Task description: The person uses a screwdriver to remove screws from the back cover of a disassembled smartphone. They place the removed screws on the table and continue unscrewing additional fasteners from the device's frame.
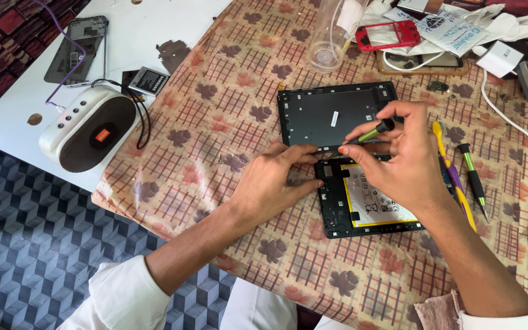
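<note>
Opened tablet (368, 198): lies face down on the surface (227, 122), which carries a tan cloth printed with leaves and red checks. Its white battery with yellow edging shows inside the black frame.

Back cover (331, 113): black, lies flat just beyond the tablet, touching or nearly touching its top edge.

Right hand (398, 162): over the tablet's upper edge, grip pinched narrow around a small screwdriver (371, 132) with a green-and-black handle, tip pointing down toward the seam between tablet and cover.

Left hand (276, 180): rests palm down on the cloth, fingertips pressed against the tablet's top left corner; it holds nothing, fingers loosely extended.

Spare tools: a yellow-and-purple pry tool (453, 177) and a second green screwdriver (473, 177), lying side by side just right of the tablet.

Further items: a white portable speaker (90, 128) with a dark grille at the left, a loose phone battery (148, 79) beside it, a phone shell (77, 49) further back, a clear plastic bottle (328, 36) and a red phone frame (389, 35) at the far edge.
</note>
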### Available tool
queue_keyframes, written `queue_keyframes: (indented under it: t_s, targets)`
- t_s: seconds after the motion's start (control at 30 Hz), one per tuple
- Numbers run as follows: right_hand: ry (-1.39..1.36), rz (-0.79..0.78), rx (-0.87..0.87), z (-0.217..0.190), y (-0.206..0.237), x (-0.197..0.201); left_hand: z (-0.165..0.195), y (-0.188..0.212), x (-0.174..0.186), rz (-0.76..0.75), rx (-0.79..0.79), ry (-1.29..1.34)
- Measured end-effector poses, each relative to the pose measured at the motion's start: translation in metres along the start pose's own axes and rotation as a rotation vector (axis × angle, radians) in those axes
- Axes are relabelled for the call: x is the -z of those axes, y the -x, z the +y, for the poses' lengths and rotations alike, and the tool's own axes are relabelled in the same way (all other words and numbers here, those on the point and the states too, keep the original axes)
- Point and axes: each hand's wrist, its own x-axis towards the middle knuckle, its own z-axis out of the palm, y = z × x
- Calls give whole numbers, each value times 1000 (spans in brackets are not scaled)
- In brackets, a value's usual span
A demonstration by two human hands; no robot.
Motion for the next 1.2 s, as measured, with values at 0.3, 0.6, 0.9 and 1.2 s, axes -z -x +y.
queue_keyframes:
  t_s: [0.3, 0.6, 0.9, 1.2]
  targets:
    - [52, -2, 30, -1, 0, 0, 1, 1, -2, -42, -51, -48]
    - [20, 24, 18, -1, 1, -5, 1, 0, 1, -48, -19, -2]
    - [4, 24, 33, 2, 2, -7, 2, 1, 2, -34, -29, 10]
    - [23, 24, 77, 3, 4, -6, 1, 1, 1, -49, -21, 0]
